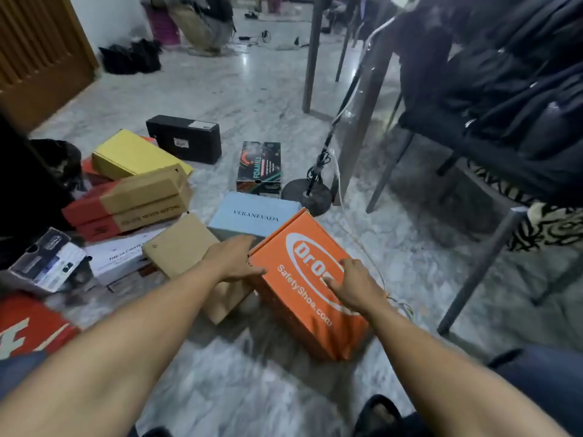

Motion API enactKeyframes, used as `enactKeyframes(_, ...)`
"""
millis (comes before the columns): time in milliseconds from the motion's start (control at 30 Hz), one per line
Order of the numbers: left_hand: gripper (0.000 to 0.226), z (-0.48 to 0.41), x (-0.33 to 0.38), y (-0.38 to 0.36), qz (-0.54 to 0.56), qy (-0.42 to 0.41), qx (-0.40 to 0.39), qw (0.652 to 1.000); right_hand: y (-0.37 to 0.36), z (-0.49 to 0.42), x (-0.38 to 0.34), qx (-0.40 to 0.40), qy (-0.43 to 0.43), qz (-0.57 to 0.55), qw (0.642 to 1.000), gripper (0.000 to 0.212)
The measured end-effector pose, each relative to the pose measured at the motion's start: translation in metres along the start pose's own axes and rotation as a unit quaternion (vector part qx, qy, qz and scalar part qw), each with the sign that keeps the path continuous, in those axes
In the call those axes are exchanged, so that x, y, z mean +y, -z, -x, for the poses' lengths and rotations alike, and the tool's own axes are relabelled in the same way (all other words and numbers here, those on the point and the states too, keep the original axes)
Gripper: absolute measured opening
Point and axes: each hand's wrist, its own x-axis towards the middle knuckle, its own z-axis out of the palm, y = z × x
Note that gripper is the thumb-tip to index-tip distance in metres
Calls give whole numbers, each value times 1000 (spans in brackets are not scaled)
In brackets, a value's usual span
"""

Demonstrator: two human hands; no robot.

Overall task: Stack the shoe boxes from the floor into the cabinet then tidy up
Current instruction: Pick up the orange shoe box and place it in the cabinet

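An orange shoe box (303, 247) with white lettering lies tilted on the marble floor in front of me. My left hand (233, 258) grips its left corner, thumb over the top edge. My right hand (353, 285) lies on the lid near its right side, fingers spread. Behind it sit a pale blue box (252, 216) and a plain brown box (181, 244). Further left are a yellow box (132, 152), two red-and-brown boxes (132, 203), a white box (120, 257) and a red box (28, 326). A black box (186, 137) and a dark patterned box (260, 168) stand further back.
A round black stand base (307, 192) with cables is right behind the boxes. Table legs (312, 52) and a chair (473, 159) piled with dark clothes fill the right side. A wooden door (38, 58) is at far left. A crouching person (205, 23) is at the back.
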Motion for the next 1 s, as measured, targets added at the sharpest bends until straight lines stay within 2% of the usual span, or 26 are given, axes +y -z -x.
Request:
enactKeyframes(67,98,-2,7,-8,6,-29,-18,999,-17,21,19,-18,-45,5,999,84)
enactKeyframes(200,139,-9,14,-38,-6,-15,-57,998,-56,62,48,-22,-159,-101,982,127)
enactKeyframes(333,153,-26,13,-44,-10,-27,-52,998,-82,71,60,-30,-203,-253,945,152)
enactKeyframes(467,156,-43,5,-49,19,-12,-71,997,-104,77,65,-46,-197,-318,926,173)
enactKeyframes(567,133,-50,5,-53,64,-6,-50,997,-111,78,65,-52,-183,-338,922,177)
enactKeyframes(633,115,-48,8,-52,82,-6,-29,996,-112,78,65,-25,-178,-354,918,177)
enactKeyframes(733,102,-44,11,-42,99,1,-14,995,-95,76,63,26,-166,-370,913,175)
enactKeyframes(800,103,-38,14,-28,109,3,4,994,-78,72,61,57,-140,-387,910,165)
enactKeyframes(867,115,-30,18,-11,130,9,35,991,-61,68,61,91,-107,-401,905,157)
enactKeyframes(1000,131,0,19,33,179,16,100,979,-10,74,44,91,-52,-389,915,145)
